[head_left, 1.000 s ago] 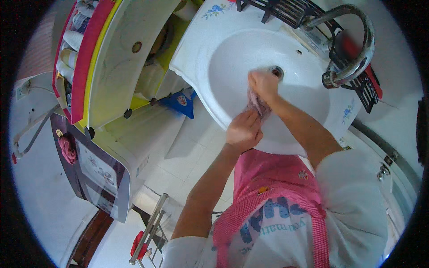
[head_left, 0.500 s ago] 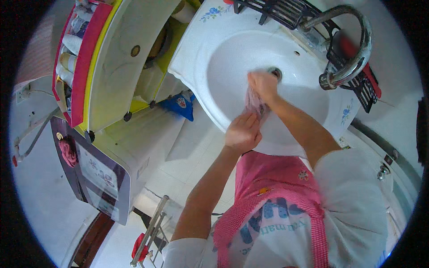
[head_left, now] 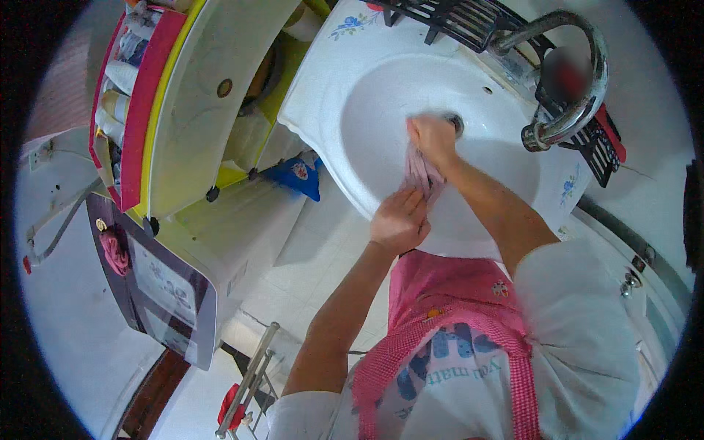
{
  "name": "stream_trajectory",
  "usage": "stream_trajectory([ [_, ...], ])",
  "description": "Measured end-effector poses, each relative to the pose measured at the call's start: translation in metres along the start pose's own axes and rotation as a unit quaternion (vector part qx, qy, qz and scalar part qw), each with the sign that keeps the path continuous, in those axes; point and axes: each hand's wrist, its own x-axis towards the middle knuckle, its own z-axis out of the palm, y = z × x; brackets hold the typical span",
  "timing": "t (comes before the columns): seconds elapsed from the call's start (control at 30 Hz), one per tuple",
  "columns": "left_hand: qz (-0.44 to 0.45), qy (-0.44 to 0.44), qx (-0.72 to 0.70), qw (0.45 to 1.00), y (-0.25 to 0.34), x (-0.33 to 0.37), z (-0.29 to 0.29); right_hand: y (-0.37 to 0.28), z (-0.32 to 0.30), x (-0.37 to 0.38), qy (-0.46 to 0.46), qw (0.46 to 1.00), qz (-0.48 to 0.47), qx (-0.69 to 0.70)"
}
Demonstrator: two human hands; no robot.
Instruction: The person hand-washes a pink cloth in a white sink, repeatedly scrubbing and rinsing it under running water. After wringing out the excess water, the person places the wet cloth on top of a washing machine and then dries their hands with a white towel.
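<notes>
Grasping the cloth (head_left: 420, 169) in the fingers of left hand (head_left: 400, 220) and right hand (head_left: 434, 141), bunched between them over the basin (head_left: 370, 110), with the drain (head_left: 457, 123) beside the right fingers. Probably best to pinch firmly, rubbing fold against fold.

The cloth (head_left: 422, 169) is dusty pink, the sink (head_left: 367, 110) white with blue flowers (head_left: 353, 26), the apron (head_left: 451, 282) pink.

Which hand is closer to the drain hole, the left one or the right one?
Right. The right hand is close beside the drain hole; the left hand is farther away, by the sink's near edge.
</notes>
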Motion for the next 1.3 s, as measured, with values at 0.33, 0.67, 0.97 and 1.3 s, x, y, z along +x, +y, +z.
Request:
stream_trajectory([
  [0.33,-0.036,-0.076,0.003,0.996,-0.002,-0.007,0.000,-0.050,-0.058,-0.053,-0.116,0.965,0.112,0.205],
  [0.67,-0.011,-0.011,0.010,1.000,0.000,0.004,-0.003,-0.001,-0.005,0.000,-0.027,0.998,0.056,0.010],
  [0.97,-0.040,-0.059,-0.002,0.997,0.002,-0.004,-0.001,0.005,-0.008,-0.004,-0.061,0.995,0.013,0.076],
  [1.3,-0.065,-0.106,-0.002,0.992,0.000,-0.009,0.005,-0.056,-0.053,-0.071,-0.054,0.968,0.096,0.224],
])
